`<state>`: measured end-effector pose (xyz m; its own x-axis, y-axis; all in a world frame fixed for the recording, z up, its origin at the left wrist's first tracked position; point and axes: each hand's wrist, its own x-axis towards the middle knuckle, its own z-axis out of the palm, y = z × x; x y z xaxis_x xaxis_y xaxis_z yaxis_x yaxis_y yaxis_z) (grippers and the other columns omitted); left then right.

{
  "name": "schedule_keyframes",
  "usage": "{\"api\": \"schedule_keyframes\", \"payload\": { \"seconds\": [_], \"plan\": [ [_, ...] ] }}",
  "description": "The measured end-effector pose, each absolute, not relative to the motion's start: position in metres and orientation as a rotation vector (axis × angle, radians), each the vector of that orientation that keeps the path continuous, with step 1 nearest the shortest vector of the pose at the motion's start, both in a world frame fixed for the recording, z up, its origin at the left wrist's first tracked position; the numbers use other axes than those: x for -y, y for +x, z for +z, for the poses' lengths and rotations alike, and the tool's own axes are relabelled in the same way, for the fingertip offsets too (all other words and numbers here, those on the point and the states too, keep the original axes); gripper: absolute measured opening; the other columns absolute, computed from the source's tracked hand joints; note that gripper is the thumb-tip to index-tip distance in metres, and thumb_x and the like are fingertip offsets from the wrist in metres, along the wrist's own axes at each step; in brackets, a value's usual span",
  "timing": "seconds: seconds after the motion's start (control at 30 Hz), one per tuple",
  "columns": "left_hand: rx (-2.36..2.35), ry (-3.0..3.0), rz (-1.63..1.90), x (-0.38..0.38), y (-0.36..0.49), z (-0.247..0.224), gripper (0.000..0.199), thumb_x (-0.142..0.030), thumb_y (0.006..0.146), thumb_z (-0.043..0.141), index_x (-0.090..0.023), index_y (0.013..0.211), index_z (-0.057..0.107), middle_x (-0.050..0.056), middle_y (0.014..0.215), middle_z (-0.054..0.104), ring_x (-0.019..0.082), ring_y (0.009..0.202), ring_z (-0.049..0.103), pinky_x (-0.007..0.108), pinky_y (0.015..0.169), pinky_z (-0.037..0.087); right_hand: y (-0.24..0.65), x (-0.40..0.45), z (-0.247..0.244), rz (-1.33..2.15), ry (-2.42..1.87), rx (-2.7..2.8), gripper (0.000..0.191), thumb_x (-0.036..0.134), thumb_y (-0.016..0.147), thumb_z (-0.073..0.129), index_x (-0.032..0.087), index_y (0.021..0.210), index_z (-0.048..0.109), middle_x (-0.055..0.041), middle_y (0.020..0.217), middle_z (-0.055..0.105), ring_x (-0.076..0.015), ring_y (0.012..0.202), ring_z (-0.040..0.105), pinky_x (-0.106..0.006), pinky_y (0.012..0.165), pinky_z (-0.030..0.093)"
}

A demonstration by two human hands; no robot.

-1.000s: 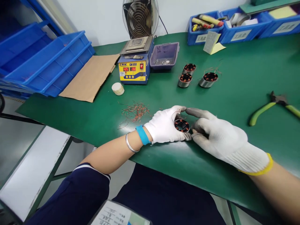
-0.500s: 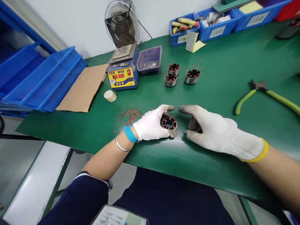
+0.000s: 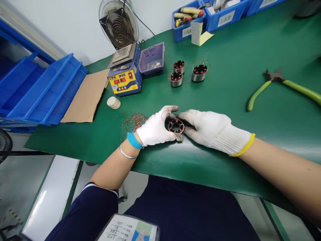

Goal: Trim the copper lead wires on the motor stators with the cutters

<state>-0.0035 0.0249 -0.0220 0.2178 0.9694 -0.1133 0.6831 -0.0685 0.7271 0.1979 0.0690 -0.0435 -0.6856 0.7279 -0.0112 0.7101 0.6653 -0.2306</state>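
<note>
A motor stator (image 3: 176, 127) with copper windings in a metal ring is upright, its open face up, in my gloved left hand (image 3: 162, 127). Thumb and fingers of that hand close around its left side, and fine wire ends loop up beside them. My gloved right hand (image 3: 209, 129) is at the stator's right edge. Its forefinger and thumb are apart; whether they touch the ring I cannot tell. A pile of copper wire scraps (image 3: 134, 121) lies just left of my left hand.
Three more stators, one of them the right-hand stator (image 3: 200, 73), stand farther back. Cutting pliers (image 3: 276, 76) with green handles lie at right. A blue and yellow CM558 unit (image 3: 125, 80), a purple tray (image 3: 151, 58), a round white block (image 3: 113, 102) and cardboard (image 3: 85, 97) are at left.
My right hand has moved left to the stator's right edge, narrowing the gap between its fingers. My left hand still holds the stator. The camera view has shifted slightly.
</note>
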Motion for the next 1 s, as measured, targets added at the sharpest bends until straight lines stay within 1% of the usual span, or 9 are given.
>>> {"api": "schedule_keyframes", "payload": {
  "seconds": [0.1, 0.2, 0.27, 0.33, 0.43, 0.6, 0.7, 0.83, 1.0],
  "plan": [
    [-1.563, 1.829, 0.523, -0.025, -0.004, -0.022, 0.097, -0.039, 0.061, 0.093, -0.014, 0.144, 0.048, 0.012, 0.123, 0.07, 0.029, 0.113, 0.069, 0.042, 0.102, 0.055, 0.197, -0.072, -0.043, 0.409, -1.208, 2.784, 0.046, 0.043, 0.098, 0.04, 0.029, 0.131, 0.068, -0.0053, 0.111, 0.076, -0.0264, 0.091, 0.07, -0.033, 0.061, 0.04],
    [-1.539, 1.891, 0.512, -0.024, -0.002, -0.022, 0.094, -0.04, 0.065, 0.09, -0.016, 0.146, 0.048, 0.012, 0.127, 0.07, 0.029, 0.115, 0.069, 0.041, 0.102, 0.055, 0.206, -0.072, -0.04, 0.426, -1.198, 2.812, 0.041, 0.038, 0.094, 0.044, 0.031, 0.121, 0.073, -0.0041, 0.108, 0.078, -0.0261, 0.088, 0.07, -0.032, 0.058, 0.04],
    [-1.508, 2.009, 0.488, -0.023, 0.001, -0.023, 0.081, -0.038, 0.071, 0.085, -0.02, 0.143, 0.054, 0.01, 0.128, 0.07, 0.027, 0.115, 0.068, 0.04, 0.102, 0.054, 0.215, -0.069, -0.038, 0.411, -1.198, 2.806, 0.039, 0.039, 0.091, 0.045, 0.032, 0.114, 0.076, -0.0043, 0.102, 0.079, -0.0266, 0.082, 0.07, -0.031, 0.051, 0.035],
    [-1.482, 2.139, 0.462, -0.022, 0.005, -0.026, 0.063, -0.036, 0.074, 0.082, -0.022, 0.133, 0.063, 0.007, 0.121, 0.071, 0.026, 0.109, 0.069, 0.039, 0.099, 0.055, 0.223, -0.065, -0.036, 0.424, -1.226, 2.781, 0.038, 0.041, 0.089, 0.046, 0.033, 0.109, 0.078, -0.0049, 0.095, 0.079, -0.0269, 0.074, 0.07, -0.029, 0.046, 0.029],
    [-1.481, 2.223, 0.511, -0.02, 0.011, -0.031, 0.05, -0.04, 0.075, 0.082, -0.021, 0.119, 0.07, 0.005, 0.108, 0.072, 0.023, 0.099, 0.069, 0.036, 0.092, 0.055, 0.232, -0.062, -0.034, 0.533, -1.266, 2.761, 0.038, 0.041, 0.087, 0.047, 0.032, 0.104, 0.08, -0.005, 0.089, 0.079, -0.0268, 0.068, 0.069, -0.027, 0.043, 0.027],
    [-1.544, 2.183, 0.563, -0.019, 0.02, -0.034, 0.046, -0.042, 0.073, 0.086, -0.017, 0.107, 0.068, 0.006, 0.106, 0.07, 0.022, 0.095, 0.069, 0.032, 0.084, 0.054, 0.235, -0.067, -0.03, 0.73, -1.262, 2.737, 0.037, 0.041, 0.084, 0.049, 0.033, 0.101, 0.081, -0.0019, 0.087, 0.08, -0.0278, 0.069, 0.072, -0.029, 0.044, 0.038],
    [-1.577, 2.155, 0.469, -0.018, 0.023, -0.028, 0.047, -0.043, 0.074, 0.085, -0.019, 0.11, 0.066, 0.006, 0.107, 0.069, 0.022, 0.096, 0.069, 0.033, 0.083, 0.053, 0.239, -0.068, -0.031, 0.797, -1.233, 2.71, 0.032, 0.039, 0.083, 0.053, 0.033, 0.097, 0.081, 0.0002, 0.083, 0.079, -0.0258, 0.063, 0.072, -0.03, 0.044, 0.042],
    [-1.574, 2.18, 0.267, -0.02, 0.024, -0.019, 0.053, -0.051, 0.081, 0.08, -0.023, 0.123, 0.065, 0.006, 0.113, 0.065, 0.025, 0.096, 0.069, 0.036, 0.081, 0.053, 0.249, -0.063, -0.037, 0.863, -1.116, 2.698, 0.028, 0.036, 0.084, 0.055, 0.035, 0.096, 0.081, 0.0016, 0.077, 0.078, -0.0233, 0.056, 0.069, -0.03, 0.041, 0.042],
    [-1.575, 2.24, 0.163, -0.022, 0.026, -0.016, 0.049, -0.054, 0.083, 0.076, -0.024, 0.12, 0.067, 0.006, 0.117, 0.063, 0.025, 0.093, 0.069, 0.034, 0.078, 0.052, 0.255, -0.058, -0.039, 0.908, -1.017, 2.751, 0.023, 0.033, 0.086, 0.055, 0.033, 0.091, 0.078, 0.0012, 0.072, 0.076, -0.0209, 0.052, 0.066, -0.029, 0.039, 0.036]
  ]
}}
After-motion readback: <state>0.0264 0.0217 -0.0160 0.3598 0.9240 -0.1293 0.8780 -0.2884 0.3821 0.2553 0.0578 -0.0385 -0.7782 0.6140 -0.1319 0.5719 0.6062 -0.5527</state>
